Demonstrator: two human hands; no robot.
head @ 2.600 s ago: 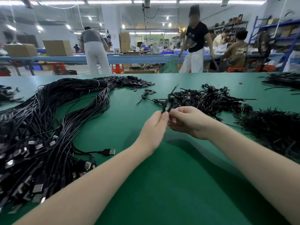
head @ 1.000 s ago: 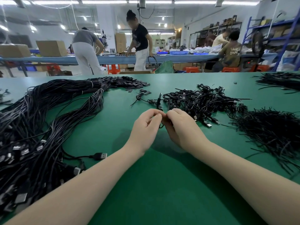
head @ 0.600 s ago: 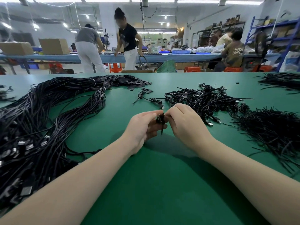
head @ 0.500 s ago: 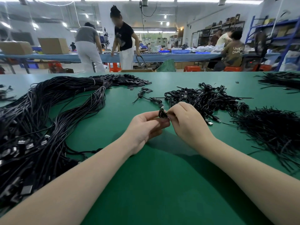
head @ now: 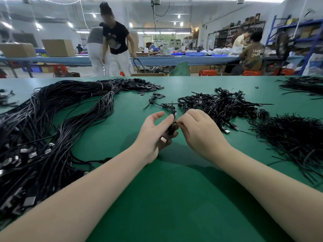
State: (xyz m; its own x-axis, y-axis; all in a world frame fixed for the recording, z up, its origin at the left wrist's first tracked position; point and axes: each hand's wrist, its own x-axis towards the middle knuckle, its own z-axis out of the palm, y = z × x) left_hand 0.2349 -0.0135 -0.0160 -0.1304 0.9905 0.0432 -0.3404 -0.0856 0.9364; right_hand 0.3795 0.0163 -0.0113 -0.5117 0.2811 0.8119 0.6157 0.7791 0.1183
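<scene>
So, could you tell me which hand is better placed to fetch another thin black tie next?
Probably the right hand: the heap of thin black ties lies on its side, while the left hand grips the small coiled black cable.

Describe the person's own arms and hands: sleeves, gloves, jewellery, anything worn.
Nothing worn shows. The left forearm and right forearm are bare along their whole visible length, with no sleeve edge in the frame. The left hand and right hand carry no gloves, and no watch, bracelet or ring is visible. No marks or tattoos show on either arm.
</scene>
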